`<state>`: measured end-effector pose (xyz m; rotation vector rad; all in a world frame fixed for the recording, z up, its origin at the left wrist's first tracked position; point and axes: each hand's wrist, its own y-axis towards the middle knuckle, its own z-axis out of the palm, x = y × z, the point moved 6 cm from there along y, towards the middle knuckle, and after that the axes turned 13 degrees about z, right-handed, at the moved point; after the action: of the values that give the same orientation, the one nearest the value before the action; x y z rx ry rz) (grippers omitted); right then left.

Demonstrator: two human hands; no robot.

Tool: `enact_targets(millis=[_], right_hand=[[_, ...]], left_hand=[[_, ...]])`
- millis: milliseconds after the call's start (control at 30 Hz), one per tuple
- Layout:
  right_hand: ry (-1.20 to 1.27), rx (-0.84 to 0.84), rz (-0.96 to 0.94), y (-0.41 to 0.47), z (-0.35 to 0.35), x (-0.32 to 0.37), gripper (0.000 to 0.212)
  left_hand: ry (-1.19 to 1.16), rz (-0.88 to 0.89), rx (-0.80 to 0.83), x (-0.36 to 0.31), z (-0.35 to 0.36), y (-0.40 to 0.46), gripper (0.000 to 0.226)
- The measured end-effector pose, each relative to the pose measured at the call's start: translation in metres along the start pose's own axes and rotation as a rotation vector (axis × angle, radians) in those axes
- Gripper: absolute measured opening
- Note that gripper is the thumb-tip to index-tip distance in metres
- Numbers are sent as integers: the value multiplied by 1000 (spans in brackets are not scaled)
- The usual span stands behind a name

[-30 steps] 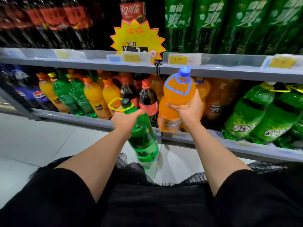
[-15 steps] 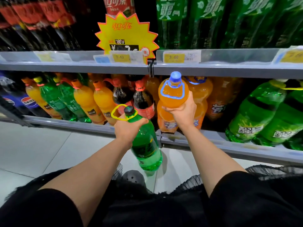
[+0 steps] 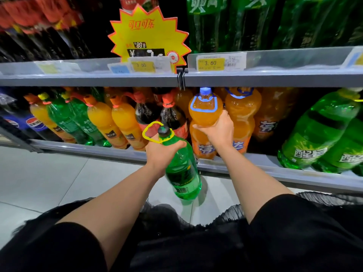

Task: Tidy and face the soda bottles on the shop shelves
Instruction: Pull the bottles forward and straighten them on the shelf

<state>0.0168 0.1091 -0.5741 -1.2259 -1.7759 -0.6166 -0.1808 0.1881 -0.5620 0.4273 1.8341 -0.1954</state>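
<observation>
The left hand [image 3: 163, 152] gripped the neck and shoulder of a green soda bottle [image 3: 181, 169], fingers curled round it just below the black cap and yellow carry ring. That bottle hung tilted in front of the lower shelf [image 3: 255, 169], off the shelf, its base over the pale floor [image 3: 49, 179]. The right hand [image 3: 218, 130] clasped an orange soda bottle [image 3: 205, 110] round its upper body — blue cap uppermost, just under the edge of the upper shelf [image 3: 275, 79]. This bottle stood at the front of the lower shelf, among other orange bottles [image 3: 242, 114] with blue carry rings.

To the left, smaller orange, green and cola bottles [image 3: 110, 122] leaned in a row. To the right, large green bottles [image 3: 318, 132] lay tilted — labels facing outward. A yellow starburst price sign [image 3: 148, 34] was fixed to the upper shelf rail, beside yellow price tags.
</observation>
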Motion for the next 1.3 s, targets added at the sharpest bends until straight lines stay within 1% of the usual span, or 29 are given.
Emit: enact_targets(millis=[67,133,200,267,367,400,433,500,533,600,633,667,700,733,767,800,833,867,933,1033,1067,1133,1167,1200,1300], right_hand=[[-75,-28,-22,-3,-2,0,72],[-106,-37,-49,-8,-4,-2,56],[-126,-32,-62,-11,-5,-5,46],[-144,-17,-65,-15,-9,-6,44],[-137,15,-52,-23,-19,-11,48],[-122,41,-27,-25,-22,-16,45],[-89,81,7,-26,-26,-21,38],[29,248,85,-32,-31,-35,18],[94,371,120,-38,-34,-41,19],[209,646,198,-53,-46,-50,32],[233,754,226,-62,-56,-54,39],[223,818,224,-68,-67,-58,46],[191,845,195,-72,-78,-62,55],[128,810,144,-75,-88,-65,67],[66,705,76,-77,-97,-68,82],[30,553,17,-77,-107,-72,96],[22,397,-13,-78,-118,-77,106],[33,262,-20,-79,-130,-82,110],[58,85,-18,-79,-151,-89,105],[36,-46,7,-68,-176,-92,95],[45,-73,4,-64,-181,-92,93],[84,-112,-1,-56,-189,-94,91],[111,-126,-5,-51,-192,-95,90],[140,-137,-7,-46,-195,-95,90],[212,-141,-19,-32,-202,-94,93]], left_hand=[[15,11,10,0,1,0,26],[22,20,7,-1,2,-2,26],[21,21,-1,-3,2,-5,26],[20,30,1,-8,3,-9,27],[16,48,9,-17,8,-17,27],[14,53,13,-21,11,-20,28],[16,60,20,-25,15,-23,31],[19,74,47,-34,26,-28,37],[15,81,62,-37,33,-30,39],[-13,84,85,-45,49,-35,42],[-30,81,96,-50,58,-39,43],[-46,82,111,-55,68,-42,45],[-57,97,130,-62,80,-45,47],[-68,112,149,-70,91,-50,49],[-80,131,166,-78,103,-54,50],[-93,144,187,-87,116,-59,50],[-104,160,217,-95,129,-63,51],[-110,175,249,-103,141,-68,53],[-131,215,293,-119,161,-75,55],[-162,269,358,-138,181,-81,49],[-176,290,395,-143,187,-81,52],[-190,349,469,-148,200,-76,70],[-188,382,501,-150,205,-73,74],[-190,415,531,-154,210,-72,71],[-157,504,559,-165,221,-68,48]])
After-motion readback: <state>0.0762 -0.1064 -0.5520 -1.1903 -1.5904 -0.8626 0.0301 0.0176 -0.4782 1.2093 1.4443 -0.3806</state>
